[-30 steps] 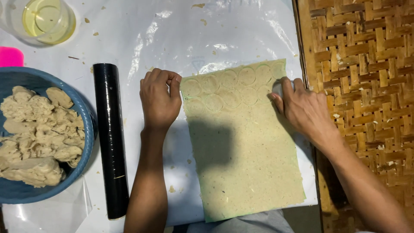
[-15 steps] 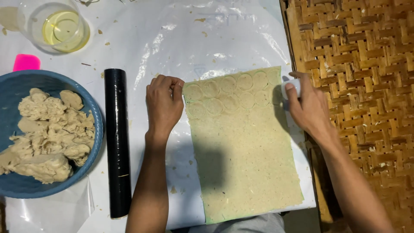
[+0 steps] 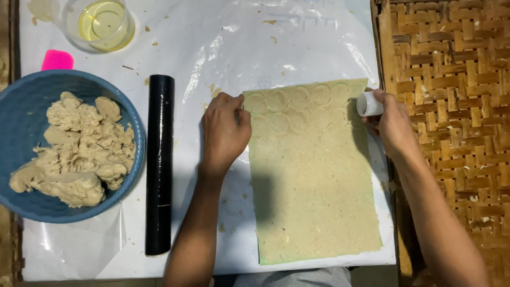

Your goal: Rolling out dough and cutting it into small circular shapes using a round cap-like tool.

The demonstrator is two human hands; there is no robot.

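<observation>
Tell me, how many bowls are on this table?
2. A blue bowl holding dough lumps sits at the left edge. A clear glass bowl of yellow liquid stands at the top left, just above it.

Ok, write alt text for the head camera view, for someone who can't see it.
A flat sheet of dough with circles pressed along its top lies on white plastic; the left hand rests on its left edge and the right hand holds a small white round cutter at its right edge. Left of them lie a black roller and a blue bowl of dough.
</observation>
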